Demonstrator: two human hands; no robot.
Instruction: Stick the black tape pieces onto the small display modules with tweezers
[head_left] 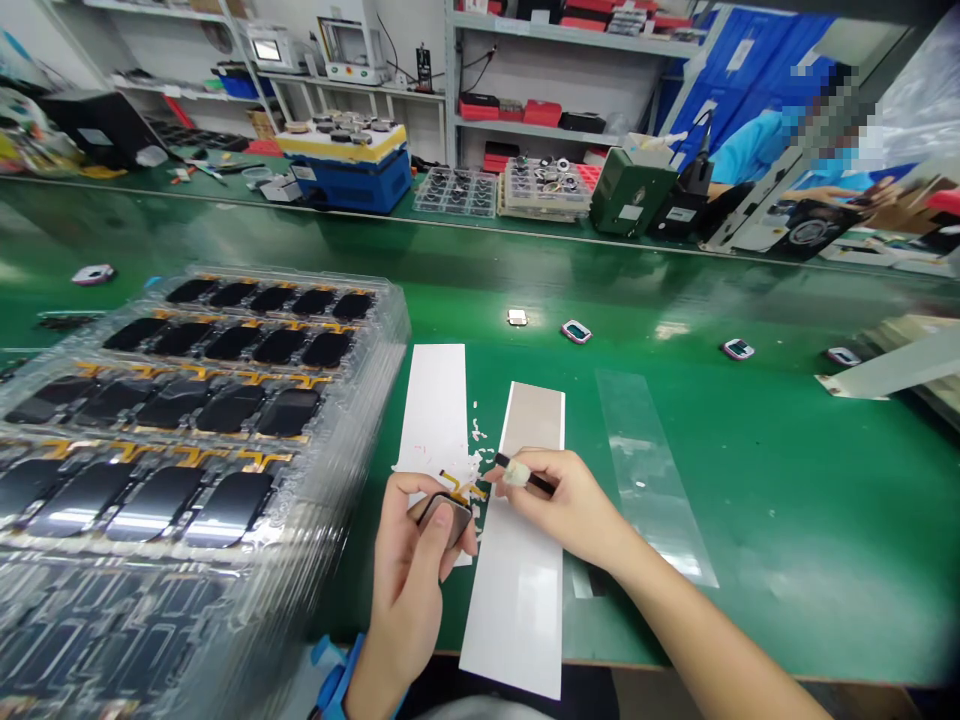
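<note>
flex-tailed display panel (442,515) sits clamped in the fingers of the left hand (409,570), over a white backing strip (435,400) near the front edge of the green bench (750,480), its amber flex cable (459,488) pointing up. fingers of the right hand (562,505) pinch together on a dark stick (534,482) bearing a white wad, just beside the flex. we judge a slip of the stick could crease or tear the flex, and nearby white flecks (475,432) could foul the panel.

The left hand (409,570) grips a dark rounded screen module (444,512) with orange flex cable; the right hand (566,510) pinches a slim black white-wrapped stick (541,483); a clear plastic tray (375,330) of screens lies beside them.
</note>
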